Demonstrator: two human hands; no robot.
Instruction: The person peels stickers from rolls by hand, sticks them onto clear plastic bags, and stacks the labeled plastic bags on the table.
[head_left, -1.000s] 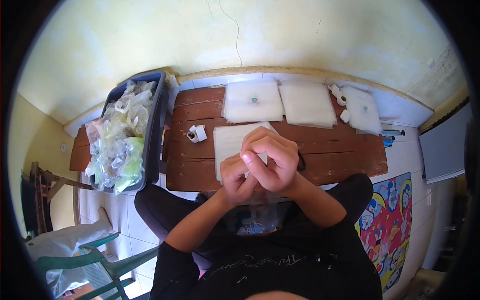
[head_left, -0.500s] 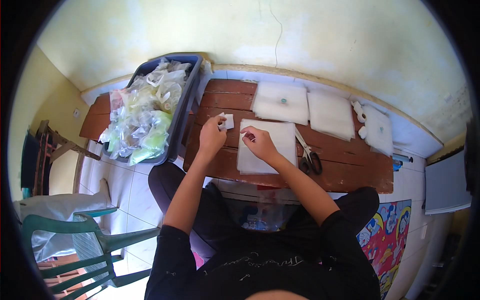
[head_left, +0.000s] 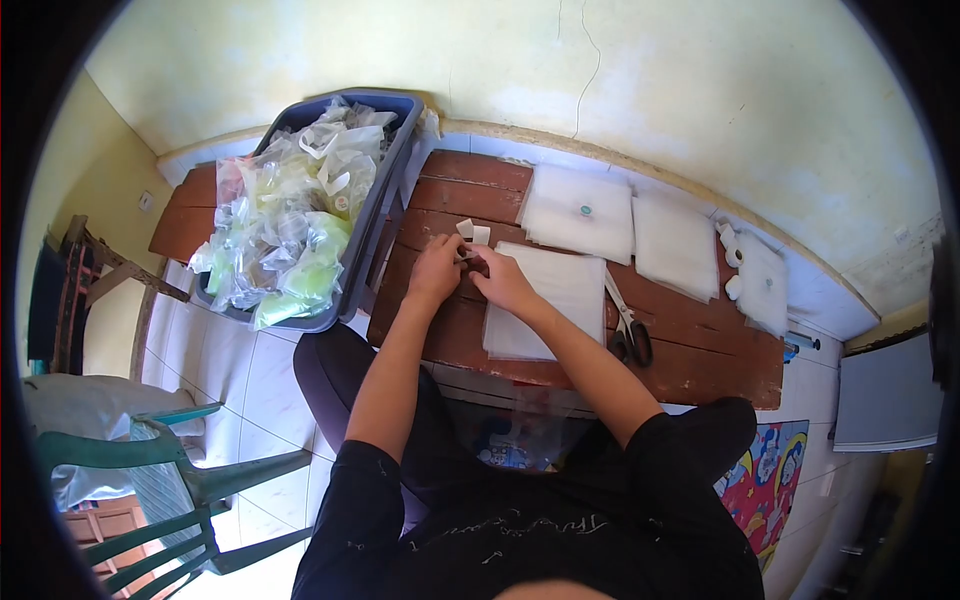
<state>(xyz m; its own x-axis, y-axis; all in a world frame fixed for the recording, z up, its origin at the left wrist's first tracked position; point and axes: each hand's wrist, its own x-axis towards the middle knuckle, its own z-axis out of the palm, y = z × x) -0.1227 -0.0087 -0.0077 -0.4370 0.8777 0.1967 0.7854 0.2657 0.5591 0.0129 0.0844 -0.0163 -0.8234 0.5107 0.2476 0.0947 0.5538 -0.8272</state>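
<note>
Fingertips of the left hand and right hand are brought close together, slightly left of frame centre, at a small white roll. Fingers on both hands are seen curled; whether the roll is gripped or merely touched cannot be told. Light weight is judged, with stiff, papery material, easily creased; a pinch across its sides is considered suitable. 2 pale flaps are shown pointing towards the top of the frame; its long axis is hidden by the fingers. A stack of clear sheets is noted beside the right hand, then scissors, blades towards the upper frame. 3 further stacks are placed at upper right. A bin of plastic bags is located at upper left.
</note>
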